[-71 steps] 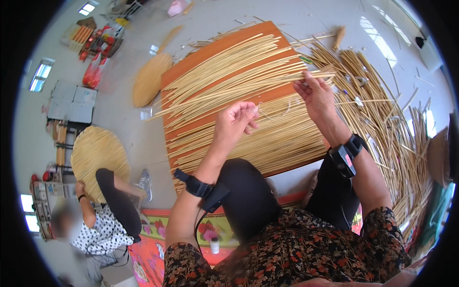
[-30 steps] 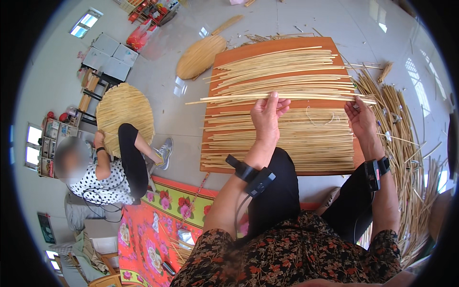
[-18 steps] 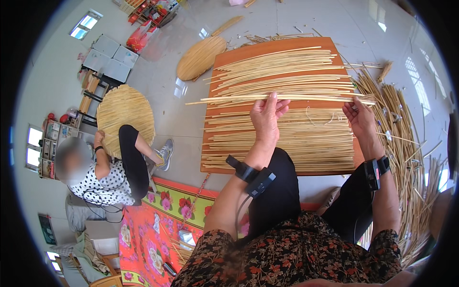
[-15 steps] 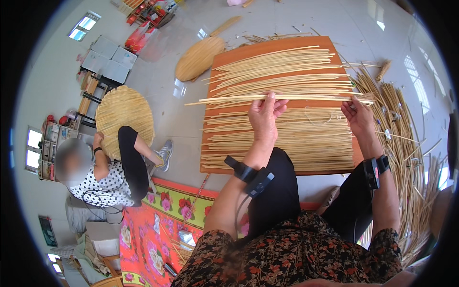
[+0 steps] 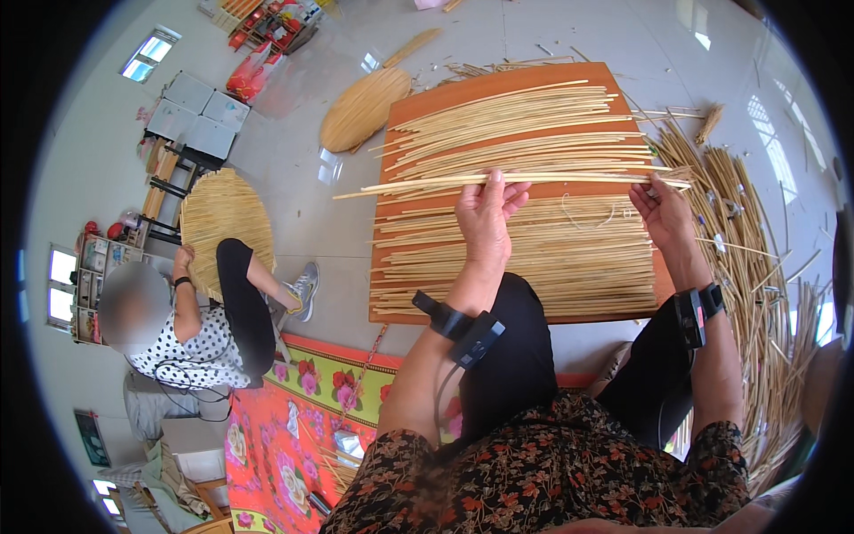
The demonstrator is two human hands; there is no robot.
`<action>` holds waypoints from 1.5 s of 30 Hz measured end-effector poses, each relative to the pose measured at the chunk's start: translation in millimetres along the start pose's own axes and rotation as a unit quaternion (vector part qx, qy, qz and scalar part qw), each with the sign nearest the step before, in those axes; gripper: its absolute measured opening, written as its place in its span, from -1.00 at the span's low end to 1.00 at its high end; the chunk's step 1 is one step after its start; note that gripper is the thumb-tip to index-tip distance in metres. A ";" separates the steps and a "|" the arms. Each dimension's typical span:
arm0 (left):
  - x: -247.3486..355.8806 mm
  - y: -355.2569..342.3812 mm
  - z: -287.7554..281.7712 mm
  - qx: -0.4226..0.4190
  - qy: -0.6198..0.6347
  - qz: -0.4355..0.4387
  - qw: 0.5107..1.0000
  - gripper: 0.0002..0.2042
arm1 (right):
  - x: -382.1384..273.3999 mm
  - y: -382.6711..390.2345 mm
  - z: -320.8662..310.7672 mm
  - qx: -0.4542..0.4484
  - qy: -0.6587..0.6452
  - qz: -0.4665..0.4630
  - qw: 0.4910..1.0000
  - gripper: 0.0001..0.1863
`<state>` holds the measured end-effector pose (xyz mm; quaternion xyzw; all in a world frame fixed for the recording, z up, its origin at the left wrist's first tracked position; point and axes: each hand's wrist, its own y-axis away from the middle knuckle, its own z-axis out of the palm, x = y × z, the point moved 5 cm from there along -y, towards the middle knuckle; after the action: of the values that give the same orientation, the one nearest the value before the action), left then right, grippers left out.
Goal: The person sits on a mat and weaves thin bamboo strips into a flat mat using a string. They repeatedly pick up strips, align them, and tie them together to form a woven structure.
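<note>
I can see two people (image 5: 209, 343). The near person (image 5: 569, 463) has two hands, a left hand (image 5: 485, 214) and a right hand (image 5: 664, 212), and two black boxes (image 5: 483, 341), one on each arm. Those hands hold at least two long sticks (image 5: 422, 185). There is one brown table (image 5: 427, 105), with too many table sticks (image 5: 525, 254) to count. I see two round mats (image 5: 365, 111), one string loop (image 5: 580, 227) and one flowery sheet (image 5: 262, 436).

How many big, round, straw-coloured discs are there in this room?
2: one rough-edged disc is before the seated co-worker in a black-dotted white top; one smoother disc is beside the far left corner of the reddish-brown wooden table. More may be hidden.
</note>
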<state>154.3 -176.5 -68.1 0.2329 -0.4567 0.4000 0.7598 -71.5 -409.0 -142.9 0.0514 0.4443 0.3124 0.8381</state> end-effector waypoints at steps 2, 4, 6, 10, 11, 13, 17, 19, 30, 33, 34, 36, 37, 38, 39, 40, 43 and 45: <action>0.2 0.2 -1.9 -0.001 -0.005 -0.003 1.000 -0.84 | 0.3 2.1 2.6 0.009 -0.007 0.009 1.000 -0.84; 1.7 1.1 -0.1 -0.001 -0.009 -0.007 1.000 -0.84 | -0.2 0.0 -0.2 0.003 0.001 -0.001 1.000 -0.84; 1.1 0.4 -0.5 -0.004 -0.009 -0.011 1.000 -0.83 | -0.8 -0.6 -0.7 0.002 0.003 -0.006 1.000 -0.84; -0.8 -0.5 -1.3 0.000 -0.011 -0.019 1.000 -0.82 | -1.8 1.2 0.9 0.006 0.001 -0.006 1.000 -0.82; -1.1 -0.7 -1.1 0.000 -0.011 -0.020 1.000 -0.82 | -2.0 1.5 0.9 0.007 0.001 -0.006 1.000 -0.82; -1.3 -0.9 -1.3 -0.001 -0.011 -0.022 1.000 -0.83 | -2.8 3.0 2.1 0.006 0.001 -0.005 1.000 -0.84; -1.5 -1.5 -4.4 -0.008 -0.011 -0.018 1.000 -0.84 | -1.3 5.7 6.2 0.007 0.003 0.004 1.000 -0.84; -1.6 -1.7 -2.5 -0.010 -0.007 -0.022 1.000 -0.85 | -3.0 5.3 4.8 0.007 0.001 0.003 1.000 -0.84; 0.2 -1.8 -1.1 -0.020 0.011 -0.013 1.000 -0.85 | -3.6 7.9 6.6 0.019 -0.003 0.012 1.000 -0.85; 0.9 -0.6 -0.1 -0.014 0.007 -0.012 1.000 -0.85 | -4.5 8.9 6.1 0.017 0.001 0.005 1.000 -0.85; 1.0 -0.4 0.8 -0.012 0.006 -0.012 1.000 -0.84 | -5.2 7.9 4.4 0.016 0.003 -0.001 1.000 -0.84; 2.2 0.2 1.8 -0.014 -0.001 -0.005 1.000 -0.84 | -5.8 6.7 2.7 0.018 0.008 -0.009 1.000 -0.84; 2.8 0.5 1.7 -0.014 -0.005 -0.001 1.000 -0.84 | -5.8 6.7 2.6 0.022 0.011 -0.011 1.000 -0.83; 2.8 0.8 1.6 -0.012 -0.005 -0.002 1.000 -0.83 | -5.9 6.7 2.3 0.025 0.014 -0.013 0.999 -0.83; 2.9 1.3 1.7 -0.010 -0.005 -0.002 1.000 -0.83 | -5.4 6.8 2.5 0.024 0.017 -0.013 0.999 -0.82; 3.2 1.8 1.7 -0.008 -0.005 -0.003 1.000 -0.83 | -4.9 6.9 2.6 0.023 0.019 -0.013 0.999 -0.82; 2.1 1.1 -4.0 0.000 -0.014 0.000 1.000 -0.82 | -0.9 7.7 4.8 0.012 0.025 -0.008 1.000 -0.82; 1.6 -0.1 -6.3 0.003 -0.012 0.001 1.000 -0.83 | -0.5 7.5 5.8 0.004 0.027 -0.007 1.000 -0.82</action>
<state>158.0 -171.4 -69.7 0.2392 -0.4650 0.3989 0.7532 -70.7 -402.2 -136.4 0.0431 0.4688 0.3058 0.8276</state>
